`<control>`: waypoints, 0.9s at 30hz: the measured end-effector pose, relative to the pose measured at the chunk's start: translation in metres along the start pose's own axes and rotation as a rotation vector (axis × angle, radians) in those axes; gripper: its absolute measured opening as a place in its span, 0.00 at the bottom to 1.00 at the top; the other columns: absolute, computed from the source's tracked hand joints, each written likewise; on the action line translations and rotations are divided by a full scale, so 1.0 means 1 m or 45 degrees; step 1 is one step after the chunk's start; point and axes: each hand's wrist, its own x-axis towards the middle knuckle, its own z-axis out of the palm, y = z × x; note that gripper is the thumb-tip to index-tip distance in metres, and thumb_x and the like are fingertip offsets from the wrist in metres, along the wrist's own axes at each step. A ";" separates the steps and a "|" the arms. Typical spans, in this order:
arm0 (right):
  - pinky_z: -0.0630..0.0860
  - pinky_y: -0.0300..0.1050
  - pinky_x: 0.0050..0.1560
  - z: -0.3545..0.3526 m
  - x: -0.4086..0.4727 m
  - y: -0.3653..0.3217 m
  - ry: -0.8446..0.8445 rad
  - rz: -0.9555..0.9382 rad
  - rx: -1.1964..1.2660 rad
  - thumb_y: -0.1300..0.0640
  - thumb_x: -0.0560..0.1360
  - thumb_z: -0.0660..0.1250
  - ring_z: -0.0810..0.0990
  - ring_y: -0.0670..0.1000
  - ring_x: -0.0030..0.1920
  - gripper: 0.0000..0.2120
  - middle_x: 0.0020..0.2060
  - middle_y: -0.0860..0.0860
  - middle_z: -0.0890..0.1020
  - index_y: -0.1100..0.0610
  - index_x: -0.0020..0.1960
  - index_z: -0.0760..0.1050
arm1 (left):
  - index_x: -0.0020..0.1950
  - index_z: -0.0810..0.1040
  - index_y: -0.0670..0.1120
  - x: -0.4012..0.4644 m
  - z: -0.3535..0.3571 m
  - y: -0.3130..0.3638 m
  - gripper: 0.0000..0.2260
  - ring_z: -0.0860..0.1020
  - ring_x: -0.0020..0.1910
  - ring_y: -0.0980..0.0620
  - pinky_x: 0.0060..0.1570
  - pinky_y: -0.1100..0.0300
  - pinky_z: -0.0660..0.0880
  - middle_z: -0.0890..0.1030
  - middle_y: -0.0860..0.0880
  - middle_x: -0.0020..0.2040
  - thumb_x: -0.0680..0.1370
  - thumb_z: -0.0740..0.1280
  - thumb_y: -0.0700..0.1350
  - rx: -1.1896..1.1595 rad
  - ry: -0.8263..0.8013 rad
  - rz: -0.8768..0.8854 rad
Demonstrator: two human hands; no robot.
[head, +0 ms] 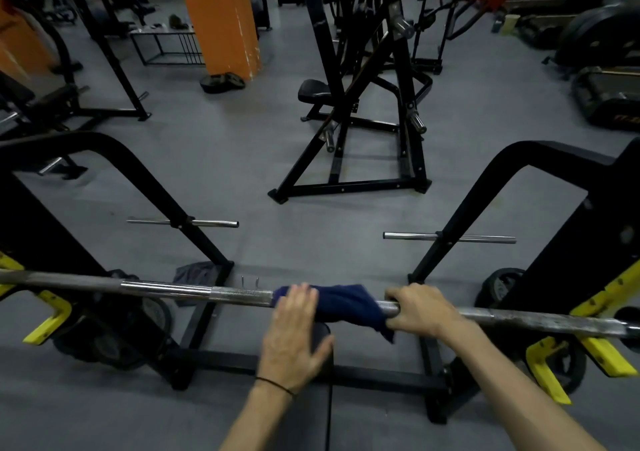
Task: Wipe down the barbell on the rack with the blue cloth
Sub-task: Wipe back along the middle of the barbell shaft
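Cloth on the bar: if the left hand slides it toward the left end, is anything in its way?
Nothing visible. The left hand presses the cloth on the bar, which runs bare to the left edge.

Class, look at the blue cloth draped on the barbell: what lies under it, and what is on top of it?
Under the blue cloth runs the barbell; that stretch of bar is covered and cannot be seen. The left hand rests on the cloth's left end. The right hand grips the bar beside it.

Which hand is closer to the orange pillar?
Left. The left hand lies flat on the blue cloth, almost straight below the orange pillar. The right hand grips the barbell farther to the right.
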 end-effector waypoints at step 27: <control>0.71 0.49 0.29 0.054 -0.008 -0.023 0.931 -0.094 -0.167 0.63 0.60 0.75 0.76 0.55 0.31 0.12 0.32 0.50 0.76 0.54 0.39 0.75 | 0.81 0.59 0.40 0.026 0.026 0.100 0.40 0.57 0.81 0.42 0.78 0.43 0.51 0.61 0.42 0.81 0.81 0.54 0.69 -0.099 -0.086 0.018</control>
